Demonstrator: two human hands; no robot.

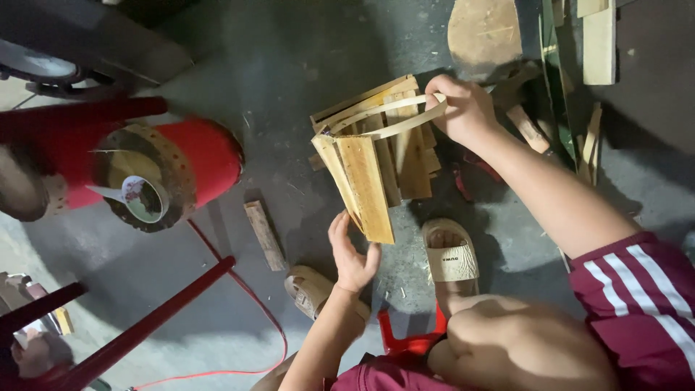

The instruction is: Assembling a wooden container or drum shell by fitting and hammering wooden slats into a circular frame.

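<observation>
Small pale slatted wooden basket (376, 163) with a bent strip handle (391, 116) is being held above a dark grey concrete floor (289, 65) by both bare hands.

The right hand (463, 108) is closing its fingers around the handle at the basket's 2 o'clock end. The left hand (352, 257) is pressing its fingertips and thumb, spread apart, against the lower corner of the slats at 6 o'clock. The basket's long axis is running from 11 o'clock to 5 o'clock, tilted, with its near corner touching the left hand, which is therefore the nearer of the two. A loose short wooden offcut (264, 235) is lying on the floor at 9 o'clock of that hand, well apart. A red plastic stool (195, 156) is standing further out at 10 o'clock. A beige rubber slipper (450, 253) is resting just beside the basket at 5 o'clock.
</observation>
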